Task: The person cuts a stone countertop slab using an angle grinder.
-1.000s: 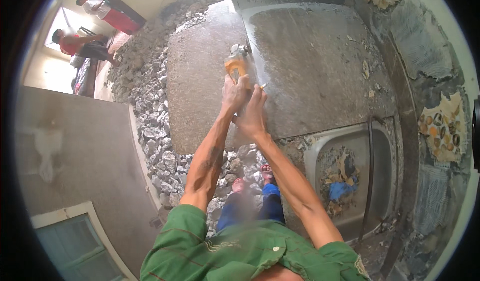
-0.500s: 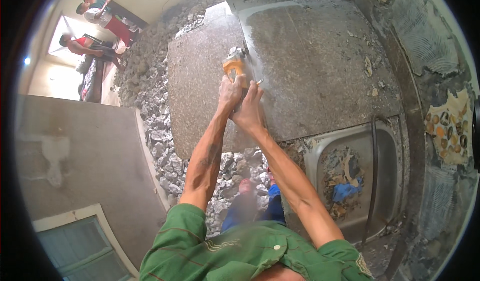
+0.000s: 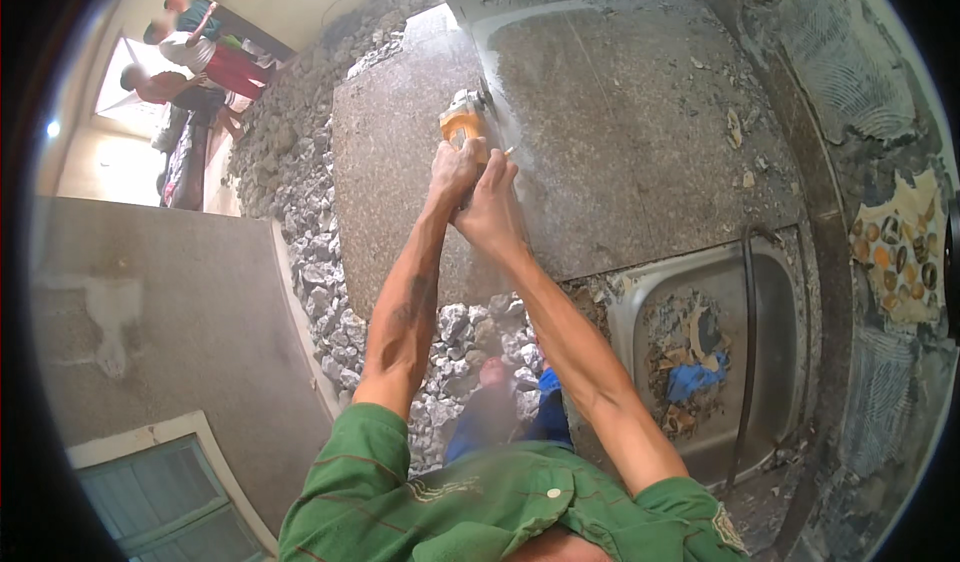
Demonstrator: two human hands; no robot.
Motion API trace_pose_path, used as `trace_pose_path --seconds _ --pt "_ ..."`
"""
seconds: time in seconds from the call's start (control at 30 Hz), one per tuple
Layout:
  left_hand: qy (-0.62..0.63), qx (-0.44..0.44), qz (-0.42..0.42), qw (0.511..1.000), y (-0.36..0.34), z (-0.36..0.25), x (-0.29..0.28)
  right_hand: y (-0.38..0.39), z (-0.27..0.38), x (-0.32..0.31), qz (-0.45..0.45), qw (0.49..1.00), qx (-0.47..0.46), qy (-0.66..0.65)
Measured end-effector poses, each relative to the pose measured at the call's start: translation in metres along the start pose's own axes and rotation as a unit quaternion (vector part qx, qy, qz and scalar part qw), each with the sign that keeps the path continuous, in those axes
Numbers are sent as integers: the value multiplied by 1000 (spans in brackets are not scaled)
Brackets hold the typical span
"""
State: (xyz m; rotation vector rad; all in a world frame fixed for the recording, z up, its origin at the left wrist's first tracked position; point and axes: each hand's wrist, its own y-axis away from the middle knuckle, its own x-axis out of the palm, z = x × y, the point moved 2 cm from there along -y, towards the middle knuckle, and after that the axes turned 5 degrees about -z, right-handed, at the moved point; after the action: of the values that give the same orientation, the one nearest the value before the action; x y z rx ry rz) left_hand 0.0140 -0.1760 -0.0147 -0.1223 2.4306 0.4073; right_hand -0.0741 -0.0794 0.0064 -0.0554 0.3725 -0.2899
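1. Your left hand (image 3: 455,167) and your right hand (image 3: 490,202) are both stretched out ahead of you, pressed together on one tool
2. The tool is an orange angle grinder (image 3: 462,122); the fingers of both hands are wrapped tight around its body, the right hand just behind and below the left
3. The grinder sits at the left edge of the grey stone surface (image 3: 640,132), its head against the line where that slab meets the lower, browner slab (image 3: 385,182) to the left
4. A pale haze of dust hangs around the grinder head and along the cut edge; I cannot tell whether the disc is turning
5. Chips and scraps lie scattered over the stone surface to the right of your hands
6. Nearer to you on the right, a steel sink (image 3: 775,362) is set in the surface, holding rubble and a blue scrap (image 3: 695,377)
7. Broken stone rubble (image 3: 300,252) covers the floor left of the slabs and below your arms
8. Far off at the upper left, other people (image 3: 190,52) stand in a bright doorway, well apart from you
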Motion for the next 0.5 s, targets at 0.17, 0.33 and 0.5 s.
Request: trace_pose_path --seconds 0.17,0.33,0.5 --pt "-192 125 70 971 -14 -13 -4 -15 1 10 -1 998 26 -54" --pt "-229 217 109 943 -16 -25 -6 -31 -2 24 -26 998 1 -51" --pt "-216 227 50 948 -11 -34 -14 -42 4 32 -24 999 29 31"
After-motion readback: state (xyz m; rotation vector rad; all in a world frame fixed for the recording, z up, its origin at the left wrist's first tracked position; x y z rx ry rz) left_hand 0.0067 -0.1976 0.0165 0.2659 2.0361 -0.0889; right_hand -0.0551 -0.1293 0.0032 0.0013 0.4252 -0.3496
